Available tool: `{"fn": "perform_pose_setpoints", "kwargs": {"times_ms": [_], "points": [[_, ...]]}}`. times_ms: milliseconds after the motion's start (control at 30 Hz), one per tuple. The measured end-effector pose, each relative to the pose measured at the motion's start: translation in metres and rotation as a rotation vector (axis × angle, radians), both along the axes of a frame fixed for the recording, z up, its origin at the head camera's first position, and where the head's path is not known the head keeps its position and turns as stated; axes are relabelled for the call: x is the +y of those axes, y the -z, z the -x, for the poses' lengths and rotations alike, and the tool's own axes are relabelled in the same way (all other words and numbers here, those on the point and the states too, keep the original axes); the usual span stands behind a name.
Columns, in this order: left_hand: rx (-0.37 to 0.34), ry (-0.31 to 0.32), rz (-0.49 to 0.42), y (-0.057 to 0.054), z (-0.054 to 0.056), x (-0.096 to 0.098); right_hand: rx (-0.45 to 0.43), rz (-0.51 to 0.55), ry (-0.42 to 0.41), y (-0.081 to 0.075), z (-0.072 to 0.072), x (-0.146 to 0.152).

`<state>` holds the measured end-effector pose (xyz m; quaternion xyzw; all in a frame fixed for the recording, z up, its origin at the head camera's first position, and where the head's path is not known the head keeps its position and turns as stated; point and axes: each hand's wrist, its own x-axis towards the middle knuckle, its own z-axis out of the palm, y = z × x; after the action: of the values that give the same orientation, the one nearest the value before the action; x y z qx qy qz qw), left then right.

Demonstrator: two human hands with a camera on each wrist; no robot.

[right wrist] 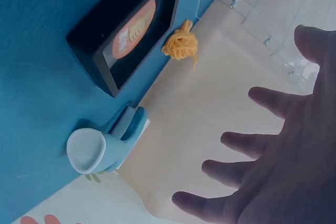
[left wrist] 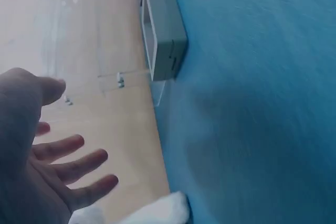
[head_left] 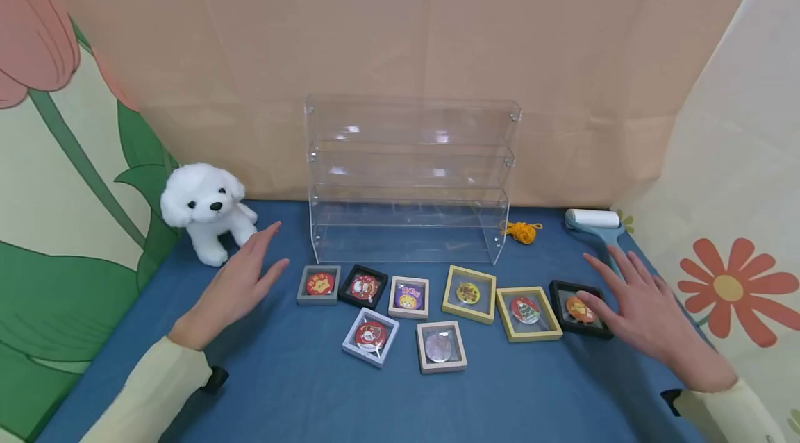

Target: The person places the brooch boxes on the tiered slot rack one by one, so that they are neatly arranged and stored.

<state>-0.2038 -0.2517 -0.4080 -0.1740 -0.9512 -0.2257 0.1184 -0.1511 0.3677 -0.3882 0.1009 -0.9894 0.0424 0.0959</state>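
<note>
L grip (head_left: pixel 234 287) spread nr gry frame (left wrist: pixel 170 22); R grip (head_left: pixel 646 311) spread nr blk frame (right wrist: pixel 118 17).

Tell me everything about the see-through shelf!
The see-through shelf looks like shiny clear plastic, with empty tiers, two side panels and small fittings. It stands upright on the blue cloth, before the tan backdrop. Neither the left hand nor the right hand touches it; I can't tell whether the orange string does.

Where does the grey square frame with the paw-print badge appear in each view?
Head: the grey square frame is left of centre, below mid-height.
Left wrist: top, near centre.
Right wrist: not in it.
Shared landmark: the clear plastic tiered rack, in all three views.
</note>
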Motion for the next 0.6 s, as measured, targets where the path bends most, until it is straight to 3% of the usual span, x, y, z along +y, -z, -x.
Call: {"fn": "perform_pose_setpoints", "kwargs": {"times_ms": [200, 600], "points": [[0.038, 0.055, -0.162, 0.006, 0.022, 0.013, 0.001, 0.027, 0.014, 0.003, -0.007, -0.003], [0.106, 0.079, -0.364, 0.023, 0.055, 0.033, 0.006, 0.094, 0.079, 0.018, -0.029, -0.007]]}}
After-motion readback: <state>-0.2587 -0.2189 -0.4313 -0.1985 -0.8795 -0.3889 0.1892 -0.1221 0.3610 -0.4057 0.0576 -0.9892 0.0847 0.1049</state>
